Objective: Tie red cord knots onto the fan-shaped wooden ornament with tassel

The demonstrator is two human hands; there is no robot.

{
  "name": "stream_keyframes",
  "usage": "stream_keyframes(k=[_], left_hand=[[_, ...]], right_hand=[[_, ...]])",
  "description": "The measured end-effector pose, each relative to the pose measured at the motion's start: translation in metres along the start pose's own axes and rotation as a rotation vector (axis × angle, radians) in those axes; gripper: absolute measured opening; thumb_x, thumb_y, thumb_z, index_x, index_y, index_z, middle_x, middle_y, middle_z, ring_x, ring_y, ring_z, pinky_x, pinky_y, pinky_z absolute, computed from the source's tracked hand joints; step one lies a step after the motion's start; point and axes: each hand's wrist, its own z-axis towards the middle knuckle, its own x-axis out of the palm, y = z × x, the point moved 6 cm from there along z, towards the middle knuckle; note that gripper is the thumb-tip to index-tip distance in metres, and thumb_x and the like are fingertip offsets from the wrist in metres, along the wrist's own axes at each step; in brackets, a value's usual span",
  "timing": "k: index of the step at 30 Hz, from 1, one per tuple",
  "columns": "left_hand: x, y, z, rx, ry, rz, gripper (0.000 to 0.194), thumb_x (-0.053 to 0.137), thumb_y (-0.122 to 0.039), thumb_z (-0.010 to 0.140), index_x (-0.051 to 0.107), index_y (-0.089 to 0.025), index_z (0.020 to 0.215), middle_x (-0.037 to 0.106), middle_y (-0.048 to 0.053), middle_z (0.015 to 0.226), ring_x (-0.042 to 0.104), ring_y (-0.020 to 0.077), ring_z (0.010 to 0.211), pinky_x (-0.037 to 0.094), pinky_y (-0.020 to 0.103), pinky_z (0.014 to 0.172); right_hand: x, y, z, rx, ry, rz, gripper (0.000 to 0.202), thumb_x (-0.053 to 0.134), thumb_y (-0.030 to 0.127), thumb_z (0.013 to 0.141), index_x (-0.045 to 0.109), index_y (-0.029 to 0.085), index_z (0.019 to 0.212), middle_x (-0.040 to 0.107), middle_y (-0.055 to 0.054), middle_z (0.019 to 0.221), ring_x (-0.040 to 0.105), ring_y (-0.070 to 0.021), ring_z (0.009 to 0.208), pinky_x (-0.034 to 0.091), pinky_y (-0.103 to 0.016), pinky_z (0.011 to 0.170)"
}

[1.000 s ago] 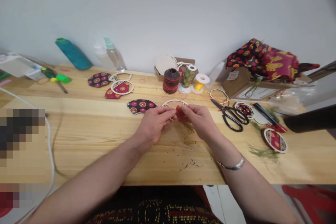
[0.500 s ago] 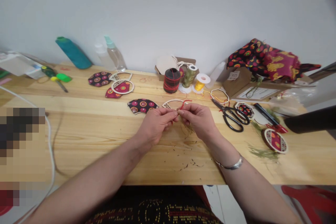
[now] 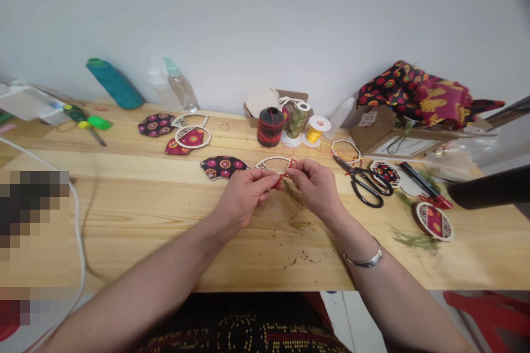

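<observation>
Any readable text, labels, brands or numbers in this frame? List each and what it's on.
None can be read.
White label on the cardboard box: dark print, too small and blurred.
White sheet lying on the flat box: faint lines, unreadable.
Spool of yellow thread, dark spool and green spool: no legible label.
Scissors: no visible marking.
Left hand and right hand pinch a red thread, which bears no text.

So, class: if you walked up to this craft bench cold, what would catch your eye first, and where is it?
At the centre, the left hand and right hand pinch a short red thread between their fingertips over the wooden table. Just behind stand the thread spools, with black scissors to the right. A heap of bright patterned fabric sits at the far right.
</observation>
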Motion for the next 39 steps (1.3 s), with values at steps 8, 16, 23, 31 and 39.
stream_keyframes(k=[8, 16, 23, 31, 39], left_hand=[[0.0, -0.007, -0.004, 0.071, -0.023, 0.105, 0.014, 0.073, -0.029, 0.066, 0.072, -0.015, 0.068, 0.07, 0.005, 0.083, 0.037, 0.0028, 0.045, 0.028, 0.021, 0.044], [0.007, -0.015, -0.008, 0.305, 0.006, 0.525, 0.01, 0.067, -0.025, 0.073, 0.073, -0.018, 0.07, 0.069, 0.003, 0.074, 0.058, 0.0152, 0.068, 0.041, 0.027, 0.064], [0.01, -0.017, -0.008, 0.454, 0.032, 0.672, 0.014, 0.061, -0.024, 0.078, 0.072, -0.018, 0.072, 0.065, 0.003, 0.073, 0.057, 0.0148, 0.069, 0.042, 0.028, 0.066], [-0.007, -0.016, -0.007, 0.265, -0.14, 0.403, 0.039, 0.056, -0.018, 0.076, 0.062, -0.016, 0.115, 0.061, 0.0, 0.068, 0.043, 0.0081, 0.047, 0.035, 0.023, 0.049], [0.013, -0.011, -0.008, 0.148, 0.112, 0.232, 0.028, 0.064, -0.021, 0.075, 0.07, -0.015, 0.101, 0.066, 0.001, 0.073, 0.049, 0.0077, 0.053, 0.036, 0.022, 0.05]], right_hand=[[-0.005, 0.009, -0.002, -0.125, -0.065, -0.185, 0.013, 0.056, 0.025, 0.081, 0.059, 0.019, 0.069, 0.061, -0.002, 0.064, 0.054, -0.0158, 0.064, 0.039, -0.027, 0.06], [0.003, -0.002, -0.002, 0.155, 0.025, 0.239, 0.018, 0.061, 0.032, 0.076, 0.056, 0.018, 0.066, 0.05, 0.005, 0.047, 0.041, -0.0086, 0.042, 0.032, -0.022, 0.044], [0.014, -0.001, -0.007, 0.286, 0.128, 0.57, 0.025, 0.067, 0.037, 0.071, 0.054, 0.017, 0.063, 0.045, 0.007, 0.04, 0.032, -0.0042, 0.036, 0.021, -0.018, 0.038], [0.008, -0.002, -0.003, 0.185, 0.062, 0.392, 0.021, 0.063, 0.032, 0.073, 0.054, 0.017, 0.062, 0.049, 0.005, 0.048, 0.037, -0.0053, 0.04, 0.026, -0.019, 0.039], [0.008, 0.0, -0.004, 0.082, 0.071, 0.18, 0.017, 0.061, 0.028, 0.075, 0.056, 0.018, 0.063, 0.048, 0.005, 0.049, 0.039, -0.0076, 0.045, 0.032, -0.022, 0.045]])
